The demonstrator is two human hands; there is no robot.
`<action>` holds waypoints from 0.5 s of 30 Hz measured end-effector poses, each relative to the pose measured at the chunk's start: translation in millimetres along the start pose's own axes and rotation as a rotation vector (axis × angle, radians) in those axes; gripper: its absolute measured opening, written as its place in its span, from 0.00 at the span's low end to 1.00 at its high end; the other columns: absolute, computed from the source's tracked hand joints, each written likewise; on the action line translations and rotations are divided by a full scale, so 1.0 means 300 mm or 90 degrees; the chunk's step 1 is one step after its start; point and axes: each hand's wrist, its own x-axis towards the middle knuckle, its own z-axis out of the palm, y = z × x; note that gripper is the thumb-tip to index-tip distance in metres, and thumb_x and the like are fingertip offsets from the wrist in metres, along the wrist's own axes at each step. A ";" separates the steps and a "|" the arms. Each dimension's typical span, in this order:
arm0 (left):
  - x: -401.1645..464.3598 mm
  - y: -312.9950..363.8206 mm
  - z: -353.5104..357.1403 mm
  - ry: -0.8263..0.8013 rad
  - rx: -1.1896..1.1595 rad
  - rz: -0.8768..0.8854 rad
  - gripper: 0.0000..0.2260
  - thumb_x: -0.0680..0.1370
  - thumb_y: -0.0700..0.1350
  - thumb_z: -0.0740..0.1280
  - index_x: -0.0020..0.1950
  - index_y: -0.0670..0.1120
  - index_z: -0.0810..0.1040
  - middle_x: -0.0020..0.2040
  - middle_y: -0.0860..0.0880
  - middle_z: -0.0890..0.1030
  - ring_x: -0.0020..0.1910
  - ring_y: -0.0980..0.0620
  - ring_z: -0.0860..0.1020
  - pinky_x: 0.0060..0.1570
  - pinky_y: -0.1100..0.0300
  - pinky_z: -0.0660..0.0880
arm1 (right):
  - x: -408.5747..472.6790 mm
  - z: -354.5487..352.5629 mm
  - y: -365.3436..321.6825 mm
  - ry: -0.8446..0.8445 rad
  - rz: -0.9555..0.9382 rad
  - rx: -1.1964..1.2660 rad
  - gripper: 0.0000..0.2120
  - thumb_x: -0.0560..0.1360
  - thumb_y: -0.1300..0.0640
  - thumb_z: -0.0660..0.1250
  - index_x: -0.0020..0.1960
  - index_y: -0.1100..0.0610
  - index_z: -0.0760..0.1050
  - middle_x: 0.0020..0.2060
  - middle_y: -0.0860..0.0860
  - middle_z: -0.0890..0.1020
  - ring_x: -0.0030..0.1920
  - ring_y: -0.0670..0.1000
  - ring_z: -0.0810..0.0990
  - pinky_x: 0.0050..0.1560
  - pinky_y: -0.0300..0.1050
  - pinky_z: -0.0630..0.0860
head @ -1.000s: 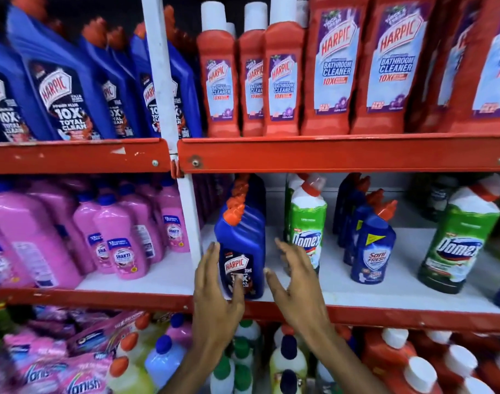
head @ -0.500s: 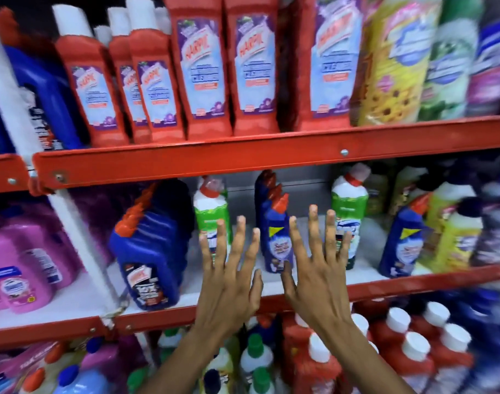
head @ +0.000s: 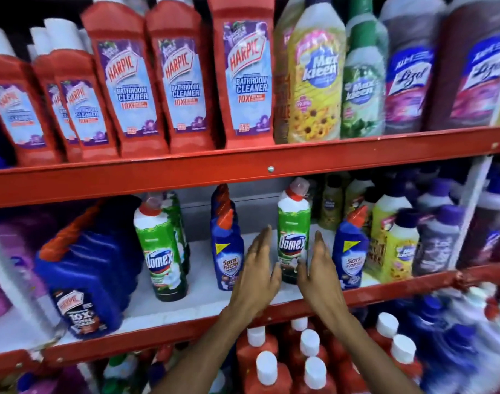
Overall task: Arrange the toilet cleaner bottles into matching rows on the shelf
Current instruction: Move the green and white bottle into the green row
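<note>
Both hands, left hand (head: 258, 268) and right hand (head: 318, 270), flank the stray Domex bottle (head: 293, 231), grip open, holding nothing. Blue Harpic bottles (head: 83, 268) look rowed; the Domex and Sani Fresh bottle (head: 349, 251) remain mixed.

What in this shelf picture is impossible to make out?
- Head view: whether the left hand and right hand touch the green Domex bottle between them; motion blur hides it.
- The purple bottles at the right: labels too blurred to read.
- The red bathroom cleaner bottles above: caps cut off by the top edge.
- How many bottles stand behind the blue Harpic bottle: hidden by it.
</note>
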 end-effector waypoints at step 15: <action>-0.065 0.034 -0.040 0.145 -0.295 -0.083 0.24 0.77 0.35 0.71 0.67 0.57 0.72 0.61 0.61 0.83 0.61 0.60 0.81 0.63 0.60 0.79 | -0.078 -0.016 -0.050 -0.006 -0.081 0.219 0.18 0.78 0.65 0.65 0.66 0.54 0.70 0.58 0.46 0.81 0.57 0.39 0.80 0.52 0.24 0.72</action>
